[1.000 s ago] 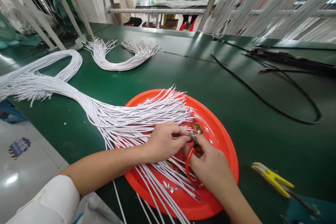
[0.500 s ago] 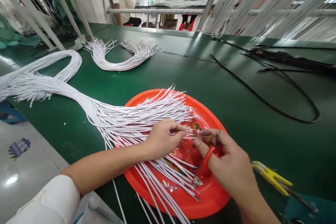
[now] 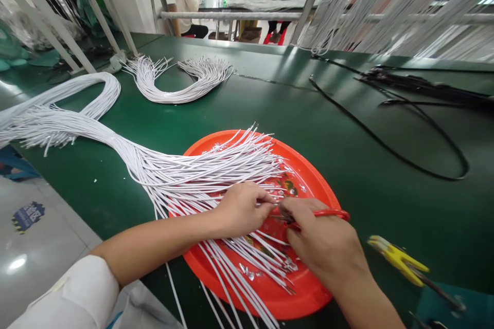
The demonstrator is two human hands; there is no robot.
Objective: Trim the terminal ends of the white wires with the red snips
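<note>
A round orange tray (image 3: 328,190) lies on the green table (image 3: 270,108). A thick bundle of thin white wires (image 3: 185,175) fans across it, ends pointing right. My left hand (image 3: 241,209) pinches one wire end between thumb and fingers over the tray's middle. My right hand (image 3: 324,244) is closed round a small red-handled cutter (image 3: 328,213), its tip meeting the pinched wire end. Small cut scraps dot the tray.
A yellow-handled tool (image 3: 399,259) lies right of the tray. A black cable loop (image 3: 424,164) and black wires lie at the far right. Two more white wire bundles (image 3: 181,85) rest at the back left. White wires hang from a rack behind. People sit beyond the table.
My right hand moved away from the wire to the right, then came back; the red cutter now points at the wire end held by my left hand.
</note>
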